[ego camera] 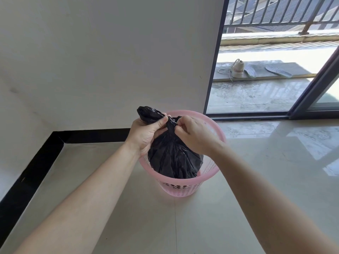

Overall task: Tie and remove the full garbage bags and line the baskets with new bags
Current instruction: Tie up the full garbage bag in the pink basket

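The left hand (pixel 146 133) is curled tight round the gathered top of the black garbage bag (pixel 172 159) — a loose tail of plastic sticks up and to the left out of the fist. Just beside it, the right hand (pixel 195 133) pinches the twisted neck between thumb and bent fingers. The bag's bulging body sits inside the pink basket (pixel 183 188) on the tiled floor (pixel 256 180) — further right, a shoe (pixel 238 69) stands outside

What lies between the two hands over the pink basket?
Head view: the twisted neck of the black garbage bag lies between left hand and right hand, both gripping it.
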